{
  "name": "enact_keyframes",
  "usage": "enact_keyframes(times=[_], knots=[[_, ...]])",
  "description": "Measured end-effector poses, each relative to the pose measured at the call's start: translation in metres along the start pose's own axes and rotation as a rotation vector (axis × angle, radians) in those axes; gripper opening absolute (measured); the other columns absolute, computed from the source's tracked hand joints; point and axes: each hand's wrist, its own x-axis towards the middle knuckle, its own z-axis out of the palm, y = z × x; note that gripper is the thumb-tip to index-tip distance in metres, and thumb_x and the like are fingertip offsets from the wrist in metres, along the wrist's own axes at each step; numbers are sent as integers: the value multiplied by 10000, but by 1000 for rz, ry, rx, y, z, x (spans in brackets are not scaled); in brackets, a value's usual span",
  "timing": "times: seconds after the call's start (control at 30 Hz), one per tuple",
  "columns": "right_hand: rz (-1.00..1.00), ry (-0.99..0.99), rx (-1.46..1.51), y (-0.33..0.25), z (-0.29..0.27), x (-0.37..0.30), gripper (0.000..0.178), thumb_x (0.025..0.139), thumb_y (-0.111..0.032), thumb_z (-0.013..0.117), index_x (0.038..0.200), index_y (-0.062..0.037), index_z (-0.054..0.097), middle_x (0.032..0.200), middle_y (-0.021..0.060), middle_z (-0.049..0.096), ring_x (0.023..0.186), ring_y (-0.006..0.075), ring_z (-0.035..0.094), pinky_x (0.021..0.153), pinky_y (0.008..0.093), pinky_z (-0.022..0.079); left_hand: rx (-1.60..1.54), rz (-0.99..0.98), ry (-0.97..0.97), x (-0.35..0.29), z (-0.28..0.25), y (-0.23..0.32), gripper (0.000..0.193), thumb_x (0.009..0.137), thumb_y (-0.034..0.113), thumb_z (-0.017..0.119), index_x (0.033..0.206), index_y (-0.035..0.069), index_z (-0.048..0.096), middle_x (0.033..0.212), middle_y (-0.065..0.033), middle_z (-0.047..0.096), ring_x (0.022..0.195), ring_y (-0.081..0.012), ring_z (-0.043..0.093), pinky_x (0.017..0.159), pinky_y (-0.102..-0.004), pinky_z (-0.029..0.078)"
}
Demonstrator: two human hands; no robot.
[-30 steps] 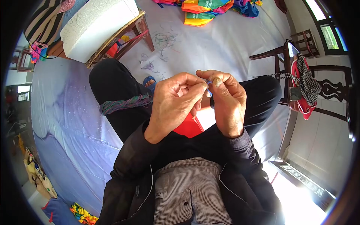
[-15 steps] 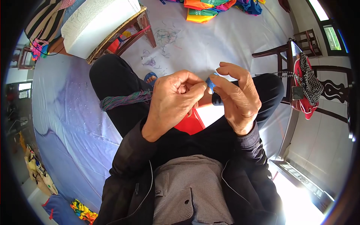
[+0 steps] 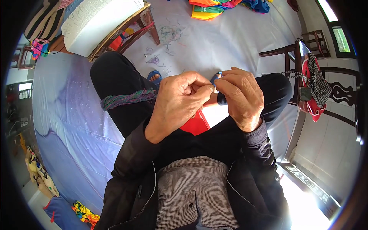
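Note:
Above my lap, my left hand (image 3: 177, 102) is closed in a pinch of thumb and forefinger; whatever lies in it is too small to name. Close beside its tips, my right hand (image 3: 244, 97) has its fingers bent and drawn together, their tips almost meeting the left thumb. Anything between the right fingertips is hidden or too fine to see. A hank of purple and green thread (image 3: 126, 100) lies across my left thigh, its inner end passing behind my left hand. Below the hands, a bright red piece (image 3: 196, 123) shows between my legs.
A wooden stool (image 3: 149, 25) bearing a white foam block (image 3: 97, 27) stands front left. Thread scraps (image 3: 170, 34) litter the pale floor sheet. Colourful folded fabric (image 3: 209, 10) lies ahead. At right, a dark wooden chair (image 3: 289, 53) carries a checked cloth (image 3: 319, 78) and a red item.
My right hand's raised fingers have folded down and closed toward the left fingertips. My left hand stays pinched in nearly the same place. The view has shifted slightly.

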Motion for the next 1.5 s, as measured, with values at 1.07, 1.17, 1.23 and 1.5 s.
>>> enact_keyframes(times=[1.07, 1.17, 1.23, 1.5], knots=[[1153, -185, 1311, -27, -7, -26, 183, 1071, -52, 523, 1013, 74, 642, 694, 67, 611, 555, 147, 584, 590, 310, 545, 374, 655, -3, 15, 3, -38, 70, 947, -44, 674, 999, 1, 658, 784, -79, 631, 630, -157, 580, 575, -293, 465], [1242, -111, 1499, -29, -6, -26, 206, 1080, -106, 534, 1024, 65, 635, 652, 72, 581, 538, 161, 580, 570, 315, 557, 374, 643, -3, 13, 3, -41, 90, 946, -49, 669, 1018, 3, 660, 798, -83, 639, 645, -171, 602, 581, -294, 472], [1249, -96, 1532, -31, -4, -28, 206, 1078, -116, 546, 1025, 63, 634, 649, 71, 577, 533, 162, 577, 556, 319, 553, 374, 636, -4, 12, 2, -42, 100, 945, -52, 667, 1028, 4, 661, 804, -85, 643, 653, -178, 612, 583, -294, 475], [1253, -17, 1687, -32, 0, -30, 212, 1062, -149, 599, 1024, 54, 648, 605, 58, 551, 472, 157, 536, 481, 321, 521, 460, 689, 40, 8, 3, -46, 175, 912, -77, 673, 1065, 7, 682, 860, -108, 665, 705, -240, 668, 609, -326, 513]])
